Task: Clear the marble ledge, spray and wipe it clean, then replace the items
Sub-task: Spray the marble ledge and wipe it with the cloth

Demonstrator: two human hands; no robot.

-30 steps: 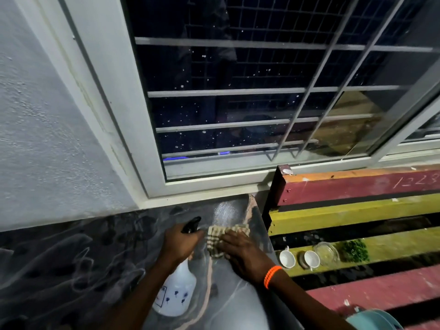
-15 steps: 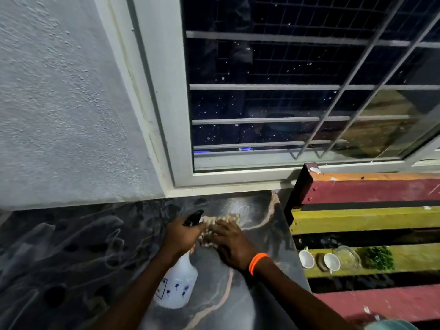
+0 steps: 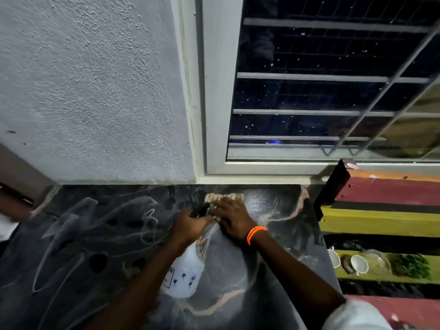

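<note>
A single head-worn wide-angle view looks steeply down and forward, close over the marble ledge point(image 3: 95, 234), facing the wall point(image 3: 90, 86) and window point(image 3: 321, 91) along its far edge

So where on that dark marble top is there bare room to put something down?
The marble ledge is bare across its whole left side, from the wall to the near edge. It is crowded in the middle, where the left hand grips the spray bottle and the right hand presses the cloth. A narrower patch lies free toward the right edge.

Home: barred window point(image 3: 333, 91), marble ledge point(image 3: 95, 234)
</note>
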